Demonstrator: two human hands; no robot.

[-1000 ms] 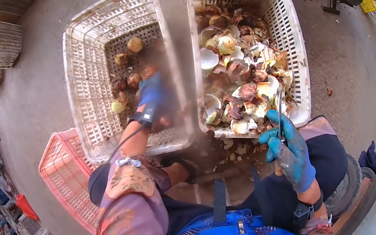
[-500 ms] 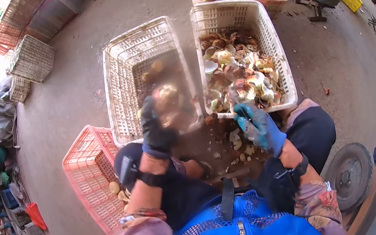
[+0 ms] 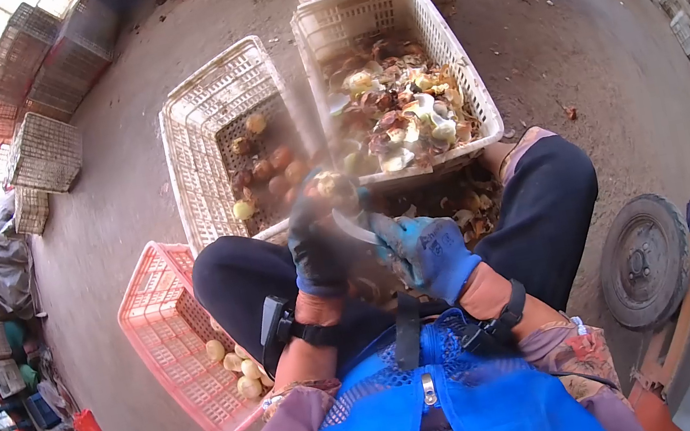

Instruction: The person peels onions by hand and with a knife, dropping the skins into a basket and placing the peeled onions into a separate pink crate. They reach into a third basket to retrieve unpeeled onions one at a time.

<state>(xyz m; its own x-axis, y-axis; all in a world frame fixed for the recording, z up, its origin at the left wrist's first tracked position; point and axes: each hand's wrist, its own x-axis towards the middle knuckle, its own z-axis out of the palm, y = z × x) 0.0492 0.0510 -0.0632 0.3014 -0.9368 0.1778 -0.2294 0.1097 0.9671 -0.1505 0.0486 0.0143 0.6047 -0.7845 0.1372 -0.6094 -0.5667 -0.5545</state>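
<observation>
Onion (image 3: 328, 187) in our left hand (image 3: 317, 248), knife (image 3: 355, 228) in our right hand (image 3: 434, 257): the two hands are close together in front of our knees, the left clamped around the bulb, the right closed on the knife. Whether the gloves touch, or the blade meets the skin, we cannot tell through the blur. To work well here, we would want the onion seated firmly against the left palm, with those fingers curled clear of the edge. Short, shallow strokes should suit it better than deep ones, and we could turn the bulb rather than stretch the wrist (a damp glove may let it slip). Loose bits would best fall over the right crate (image 3: 471, 92), which holds skins and pale scraps (image 3: 403, 127).

The onion itself sits above the near edge of the left crate (image 3: 189, 141), roundish, with smeared patches of pale and reddish brown; its finer surface is lost in motion. Browner bulbs (image 3: 255, 123) lie inside that crate. Near left, smooth pale bulbs (image 3: 247, 376) rest in the pink crate (image 3: 146, 315), which is tilted beside our left knee.
</observation>
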